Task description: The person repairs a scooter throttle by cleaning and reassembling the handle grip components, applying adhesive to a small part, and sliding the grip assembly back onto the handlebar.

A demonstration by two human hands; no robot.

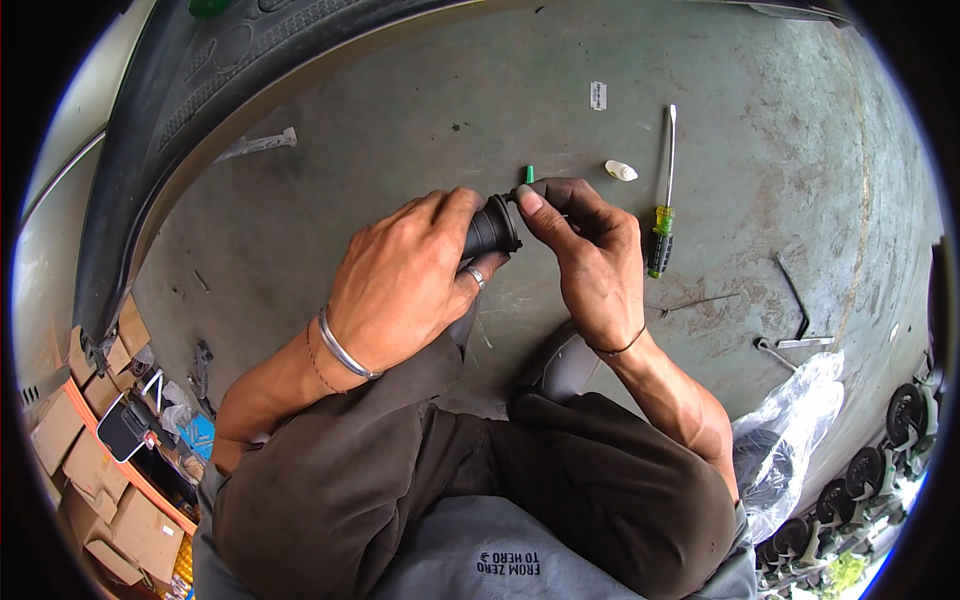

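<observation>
My left hand is wrapped round a black ribbed cylinder with a flanged end, which looks like a handlebar grip. The grip is tilted, its flange toward my right hand. There the thumb and forefinger are pinched together at the flange's upper rim; whatever lies between the fingertips is hidden. Just beyond those fingertips, a small green conical cap shows against the floor. A small white bottle-like piece lies further right.
On the floor to the right are a screwdriver, hex keys and a clear plastic bag. A razor blade or its wrapper lies further off. A large black vehicle panel curves along the left, with cardboard boxes below it.
</observation>
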